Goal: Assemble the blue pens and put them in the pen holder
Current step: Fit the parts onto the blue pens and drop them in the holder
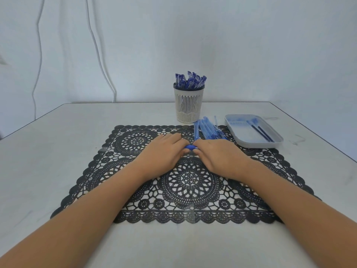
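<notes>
Over the mat [190, 192], left hand [164, 151] and right hand [220, 157] pinch 1 blue pen [190, 147].

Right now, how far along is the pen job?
Done: many capped pens stand in the pen holder. In hand: the left hand and right hand pinch one blue pen over the mat. Left: a pile of loose barrels beside the holder and two refills in the tray.

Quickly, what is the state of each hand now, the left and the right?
Left hand: pinches one end of the small blue plastic pen piece.
Right hand: pinches the other end of the same piece.
</notes>
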`<act>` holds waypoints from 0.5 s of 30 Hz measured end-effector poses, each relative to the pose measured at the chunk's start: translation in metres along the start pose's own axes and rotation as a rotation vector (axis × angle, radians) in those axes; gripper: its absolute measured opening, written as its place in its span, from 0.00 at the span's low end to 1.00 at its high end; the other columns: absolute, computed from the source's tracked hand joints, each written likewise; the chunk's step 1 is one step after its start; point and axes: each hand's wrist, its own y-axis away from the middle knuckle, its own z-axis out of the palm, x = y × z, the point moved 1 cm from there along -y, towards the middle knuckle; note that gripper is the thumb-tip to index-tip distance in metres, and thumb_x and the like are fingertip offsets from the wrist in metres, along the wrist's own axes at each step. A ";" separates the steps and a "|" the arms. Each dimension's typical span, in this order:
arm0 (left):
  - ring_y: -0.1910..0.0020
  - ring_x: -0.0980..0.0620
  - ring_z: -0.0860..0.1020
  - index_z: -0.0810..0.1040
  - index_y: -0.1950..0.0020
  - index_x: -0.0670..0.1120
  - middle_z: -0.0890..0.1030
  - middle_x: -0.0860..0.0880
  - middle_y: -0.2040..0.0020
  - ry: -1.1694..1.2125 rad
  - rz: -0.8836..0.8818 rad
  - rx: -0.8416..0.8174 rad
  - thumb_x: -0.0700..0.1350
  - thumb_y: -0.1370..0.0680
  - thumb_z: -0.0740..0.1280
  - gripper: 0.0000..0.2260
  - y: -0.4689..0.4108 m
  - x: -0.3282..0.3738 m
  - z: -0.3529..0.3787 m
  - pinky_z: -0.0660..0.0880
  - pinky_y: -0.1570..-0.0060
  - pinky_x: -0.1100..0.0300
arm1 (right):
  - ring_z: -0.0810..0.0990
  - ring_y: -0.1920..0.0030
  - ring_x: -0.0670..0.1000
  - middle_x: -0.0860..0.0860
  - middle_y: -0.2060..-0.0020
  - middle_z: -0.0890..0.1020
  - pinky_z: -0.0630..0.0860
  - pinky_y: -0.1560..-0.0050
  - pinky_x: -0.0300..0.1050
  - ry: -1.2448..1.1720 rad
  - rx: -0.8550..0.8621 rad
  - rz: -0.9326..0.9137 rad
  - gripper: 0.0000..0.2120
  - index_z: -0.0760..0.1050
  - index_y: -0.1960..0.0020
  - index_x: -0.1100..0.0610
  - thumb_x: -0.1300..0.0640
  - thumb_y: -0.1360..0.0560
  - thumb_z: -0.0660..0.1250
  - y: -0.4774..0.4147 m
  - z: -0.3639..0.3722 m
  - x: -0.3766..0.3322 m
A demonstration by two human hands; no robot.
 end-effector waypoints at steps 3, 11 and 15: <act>0.63 0.56 0.67 0.76 0.48 0.43 0.75 0.50 0.59 0.060 -0.013 -0.040 0.52 0.21 0.51 0.19 0.000 0.000 0.000 0.64 0.61 0.61 | 0.73 0.69 0.51 0.51 0.67 0.77 0.71 0.65 0.48 -0.025 0.039 -0.026 0.14 0.71 0.49 0.57 0.49 0.20 0.52 -0.001 0.000 0.002; 0.61 0.57 0.66 0.77 0.47 0.44 0.74 0.51 0.58 0.079 -0.029 -0.011 0.52 0.22 0.52 0.18 0.002 -0.002 -0.001 0.64 0.59 0.61 | 0.67 0.74 0.41 0.44 0.75 0.70 0.67 0.70 0.40 -0.063 0.034 0.079 0.15 0.73 0.46 0.49 0.41 0.22 0.55 0.002 -0.002 0.012; 0.58 0.54 0.70 0.75 0.42 0.43 0.73 0.51 0.55 0.134 -0.186 -0.050 0.49 0.20 0.56 0.14 0.004 -0.010 0.002 0.71 0.55 0.56 | 0.74 0.64 0.46 0.47 0.63 0.77 0.71 0.63 0.42 -0.127 0.036 0.222 0.14 0.68 0.45 0.54 0.47 0.20 0.49 0.005 -0.008 0.017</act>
